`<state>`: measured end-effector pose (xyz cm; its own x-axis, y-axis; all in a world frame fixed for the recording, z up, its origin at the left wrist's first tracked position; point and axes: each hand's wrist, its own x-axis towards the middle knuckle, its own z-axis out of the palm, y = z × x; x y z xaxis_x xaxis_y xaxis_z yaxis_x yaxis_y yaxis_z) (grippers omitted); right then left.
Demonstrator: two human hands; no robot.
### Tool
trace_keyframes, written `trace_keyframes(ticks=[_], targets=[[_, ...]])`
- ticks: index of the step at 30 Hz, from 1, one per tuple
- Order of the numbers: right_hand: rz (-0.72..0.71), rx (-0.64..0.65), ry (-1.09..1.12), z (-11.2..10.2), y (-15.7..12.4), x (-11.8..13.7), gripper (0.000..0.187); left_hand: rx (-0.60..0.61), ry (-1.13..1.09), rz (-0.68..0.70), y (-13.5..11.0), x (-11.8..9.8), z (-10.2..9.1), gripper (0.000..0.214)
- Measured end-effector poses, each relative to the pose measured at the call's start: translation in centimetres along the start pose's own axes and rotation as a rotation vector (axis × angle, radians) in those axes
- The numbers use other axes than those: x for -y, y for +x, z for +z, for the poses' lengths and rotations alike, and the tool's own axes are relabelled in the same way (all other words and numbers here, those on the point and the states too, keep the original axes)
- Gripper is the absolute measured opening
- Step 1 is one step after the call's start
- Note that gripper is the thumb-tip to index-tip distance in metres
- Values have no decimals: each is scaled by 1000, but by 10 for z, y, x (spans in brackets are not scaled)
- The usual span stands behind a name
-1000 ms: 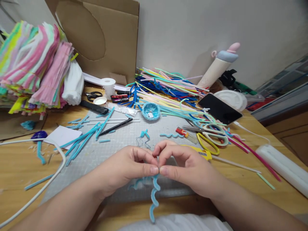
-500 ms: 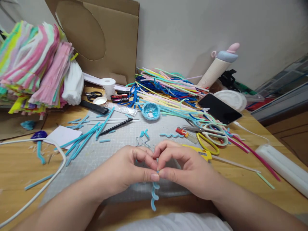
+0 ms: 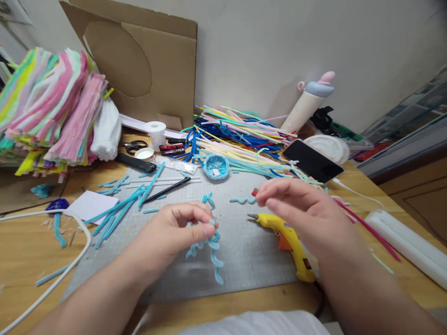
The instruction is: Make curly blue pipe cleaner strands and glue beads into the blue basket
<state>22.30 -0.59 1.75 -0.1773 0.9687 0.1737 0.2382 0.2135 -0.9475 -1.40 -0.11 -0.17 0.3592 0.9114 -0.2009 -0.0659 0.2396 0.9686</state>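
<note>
My left hand (image 3: 179, 228) pinches a bundle of curled light-blue pipe cleaners (image 3: 209, 246) just above the grey cutting mat (image 3: 240, 260); the curls dangle below the fingers. My right hand (image 3: 296, 204) hovers to the right with fingers loosely extended and nothing in them, its fingertips beside a loose wavy blue pipe cleaner piece (image 3: 242, 200). A yellow glue gun (image 3: 289, 239) lies on the mat under the right hand.
Straight blue pipe cleaners (image 3: 120, 204) and a black pen (image 3: 167, 189) lie at the mat's left. A small blue woven disc (image 3: 216, 166), a heap of coloured pipe cleaners (image 3: 237, 135), a phone (image 3: 312, 160), a bottle (image 3: 305, 102) and cardboard (image 3: 139, 65) stand behind.
My right hand let go of the curled bundle and moved up and right toward the loose wavy piece, uncovering the glue gun. The left hand keeps the bundle. The view shifted slightly.
</note>
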Motion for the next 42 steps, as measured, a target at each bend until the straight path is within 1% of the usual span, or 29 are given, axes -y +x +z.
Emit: trace_keyframes(ticks=[1,2,3,4,5,6,8,9,11,13,15,17,19,23,25,26,28,29,30,31,35,37,39,42], targets=[[-13,-75,-82,-8,3,0,5,-60,-40,6,1,-1,-2,10],[-26,-116,-206,-15,7,0,6,-122,-79,7,2,-2,-3,12],[-42,-115,-352,-21,10,0,7,-186,-112,4,3,-3,-4,13],[-58,-78,-502,-25,14,-1,8,-248,-138,-6,4,-3,-5,15],[-72,-2,-650,-28,19,-3,8,-303,-154,-18,5,-4,-6,16],[-77,97,-771,-28,24,-6,10,-347,-168,-29,6,-4,-6,18],[-74,285,-939,-25,34,-13,14,-399,-191,-47,7,-4,-6,24],[-73,334,-966,-21,38,-17,15,-408,-201,-54,7,-4,-6,26],[-83,390,-990,-13,46,-26,15,-414,-224,-59,8,-5,-6,28],[-94,420,-997,-5,53,-35,14,-410,-253,-71,8,-5,-6,30],[-97,440,-992,0,58,-42,9,-375,-287,-92,8,-4,-7,31],[-92,453,-961,1,63,-45,10,-330,-317,-110,9,-3,-9,30],[-84,453,-900,-1,67,-41,13,-316,-338,-121,10,-1,-10,28],[-56,378,-705,-4,65,-16,8,-357,-352,-120,10,3,-10,25],[-32,320,-575,0,56,-1,14,-355,-356,-108,10,3,-8,24],[-12,285,-473,4,50,5,18,-351,-360,-106,9,3,-8,23],[98,198,-51,13,36,13,17,-334,-373,-113,9,1,-6,22],[142,179,102,17,31,14,16,-319,-377,-120,9,0,-6,21],[171,155,221,20,26,14,15,-299,-380,-125,8,-1,-5,21],[183,130,290,23,22,13,14,-278,-382,-129,8,-2,-5,20],[162,-31,365,23,18,3,14,-202,-386,-118,5,-4,-5,19],[160,-81,375,21,19,-2,15,-147,-380,-123,3,-4,-4,22],[164,-91,382,20,19,-4,15,-88,-378,-133,0,-4,-4,25],[176,-75,389,22,16,-4,13,-19,-414,-121,-2,-3,-3,22]])
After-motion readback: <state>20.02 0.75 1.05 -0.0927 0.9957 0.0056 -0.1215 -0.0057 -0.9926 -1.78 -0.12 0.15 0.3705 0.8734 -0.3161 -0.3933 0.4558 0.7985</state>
